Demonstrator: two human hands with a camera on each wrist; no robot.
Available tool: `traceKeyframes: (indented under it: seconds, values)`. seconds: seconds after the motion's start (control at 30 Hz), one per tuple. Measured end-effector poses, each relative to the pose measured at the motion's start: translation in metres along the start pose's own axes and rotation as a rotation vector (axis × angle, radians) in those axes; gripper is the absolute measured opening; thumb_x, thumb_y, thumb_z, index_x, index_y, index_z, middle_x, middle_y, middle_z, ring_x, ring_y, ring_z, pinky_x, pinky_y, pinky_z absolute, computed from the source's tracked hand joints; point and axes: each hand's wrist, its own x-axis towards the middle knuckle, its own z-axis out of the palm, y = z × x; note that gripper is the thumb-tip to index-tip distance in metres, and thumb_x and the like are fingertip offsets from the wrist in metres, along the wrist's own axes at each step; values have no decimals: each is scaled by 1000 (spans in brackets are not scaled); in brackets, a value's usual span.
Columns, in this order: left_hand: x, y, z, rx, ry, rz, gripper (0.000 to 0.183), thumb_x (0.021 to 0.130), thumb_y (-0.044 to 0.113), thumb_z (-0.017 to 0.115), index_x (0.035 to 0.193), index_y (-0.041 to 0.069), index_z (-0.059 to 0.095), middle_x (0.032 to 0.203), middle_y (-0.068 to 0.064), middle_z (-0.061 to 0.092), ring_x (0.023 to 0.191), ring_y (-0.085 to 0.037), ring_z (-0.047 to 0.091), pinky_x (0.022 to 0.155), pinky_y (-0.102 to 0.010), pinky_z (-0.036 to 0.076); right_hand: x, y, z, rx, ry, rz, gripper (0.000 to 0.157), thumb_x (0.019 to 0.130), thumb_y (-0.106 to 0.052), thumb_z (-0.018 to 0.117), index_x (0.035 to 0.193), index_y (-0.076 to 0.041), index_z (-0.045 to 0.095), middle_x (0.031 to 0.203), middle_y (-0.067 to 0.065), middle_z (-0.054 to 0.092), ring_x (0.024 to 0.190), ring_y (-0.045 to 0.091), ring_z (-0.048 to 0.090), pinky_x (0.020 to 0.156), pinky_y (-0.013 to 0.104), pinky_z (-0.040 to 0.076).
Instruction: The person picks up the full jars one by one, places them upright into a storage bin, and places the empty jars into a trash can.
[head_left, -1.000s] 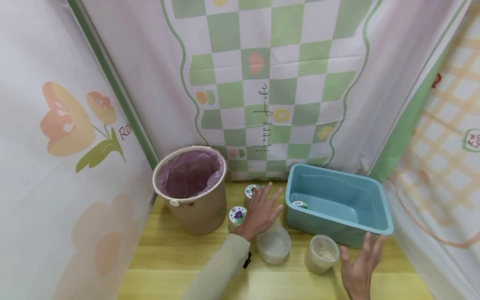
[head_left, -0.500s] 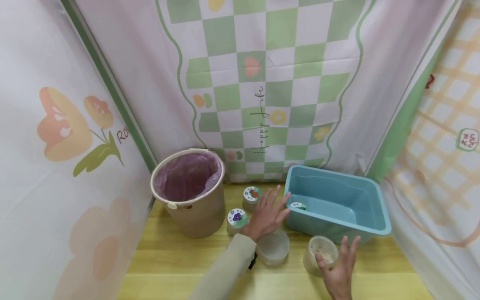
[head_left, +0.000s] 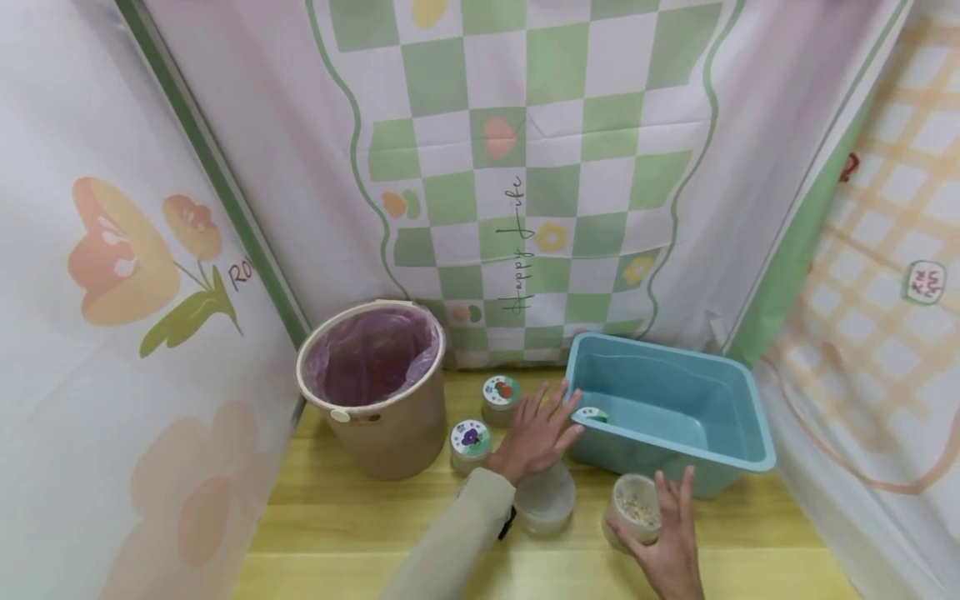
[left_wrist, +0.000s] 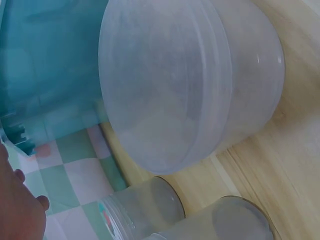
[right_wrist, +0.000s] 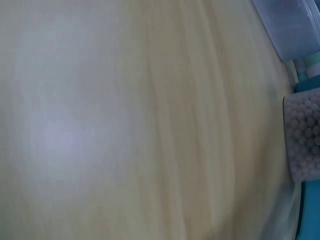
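My left hand (head_left: 536, 437) is spread open, its fingertips near the left rim of the blue basin (head_left: 667, 440). Below its wrist stands a round translucent container (head_left: 546, 500), which fills much of the left wrist view. My right hand (head_left: 667, 542) grips a clear round tub (head_left: 633, 510), thumb on the near side and fingers at the right rim. Small pale rounded pieces (right_wrist: 306, 135) fill part of that tub. Left of my left hand stand two jars with printed lids, one with a purple flower (head_left: 470, 437), the other with red fruit (head_left: 500, 390).
A beige bin (head_left: 397, 433) with a purple liner stands at the back left. Inside the blue basin lies another printed lid (head_left: 591, 414). Patterned cloth (head_left: 525, 167) hangs behind the wooden table (head_left: 337, 517) and on both sides.
My right hand has moved left from beside the tub onto it, with thumb and fingers closing around it. The left hand has moved slightly right toward the basin, still spread.
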Motion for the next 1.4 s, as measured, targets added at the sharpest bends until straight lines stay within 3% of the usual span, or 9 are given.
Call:
traceKeyframes:
  seconds: [0.2, 0.33, 0.4, 0.5, 0.63, 0.8, 0.9, 1.17, 1.4]
  values:
    - [-2, 1, -6, 43, 8, 17, 65, 117, 57, 25, 176, 32, 17, 185, 7, 12, 170, -31, 20, 134, -64, 26, 6, -1, -11, -81, -101, -30, 112, 85, -90, 60, 163, -10, 48, 178, 30, 21, 162, 19, 31, 115, 2, 25]
    - [-2, 0, -6, 67, -1, 24, 65, 117, 59, 24, 176, 34, 15, 185, 8, 12, 171, -30, 18, 134, -64, 26, 10, -1, -19, -162, -171, -74, 106, 85, -82, 71, 163, -13, 50, 176, 26, 31, 158, 31, 39, 105, 44, 59]
    - [-1, -1, -4, 62, -2, 26, 65, 117, 60, 23, 176, 35, 15, 185, 10, 10, 171, -29, 17, 134, -65, 26, 12, -1, -21, -177, -195, -99, 103, 82, -70, 86, 163, -14, 52, 172, 26, 39, 154, 30, 45, 86, 65, 60]
    - [2, -4, 0, 63, -4, 21, 64, 117, 61, 23, 176, 38, 13, 185, 13, 8, 171, -27, 15, 135, -65, 25, 17, -1, -22, -172, -221, -119, 103, 73, -44, 101, 161, -15, 54, 163, 28, 48, 142, 38, 56, 80, 72, 60]
    - [2, -4, -2, 74, -8, 26, 64, 117, 61, 25, 176, 38, 15, 185, 13, 10, 171, -31, 18, 134, -66, 26, 22, -2, -24, -183, -230, -142, 103, 62, -22, 104, 155, -15, 60, 154, 29, 54, 122, 44, 63, 76, 67, 63]
    - [3, -5, 1, 73, -22, 31, 65, 116, 62, 24, 176, 37, 15, 185, 12, 9, 171, -32, 16, 134, -67, 24, 27, -6, -33, -190, -237, -158, 100, 59, -19, 105, 151, -19, 66, 152, 25, 57, 140, -4, 46, 91, 20, 56]
    - [4, -5, 2, 75, -27, 18, 65, 116, 63, 21, 176, 40, 11, 184, 14, 6, 172, -30, 13, 135, -65, 22, 36, -13, -43, -177, -253, -195, 101, 58, -20, 105, 151, -18, 66, 152, 24, 57, 145, -18, 28, 96, 6, 46]
    - [6, -5, 4, 58, -20, 25, 65, 116, 62, 21, 176, 40, 8, 185, 13, 6, 171, -33, 16, 135, -66, 21, 79, -43, -83, -157, -326, -354, 89, 75, -51, 98, 149, -13, 67, 151, 24, 59, 149, -13, 33, 101, -1, 38]
    - [3, -4, 1, 45, -26, 18, 65, 116, 62, 22, 176, 40, 8, 185, 14, 4, 172, -30, 13, 136, -66, 21, 119, -76, -113, -170, -367, -344, 99, 57, -19, 106, 148, -15, 68, 157, 4, 56, 147, -16, 30, 102, -2, 33]
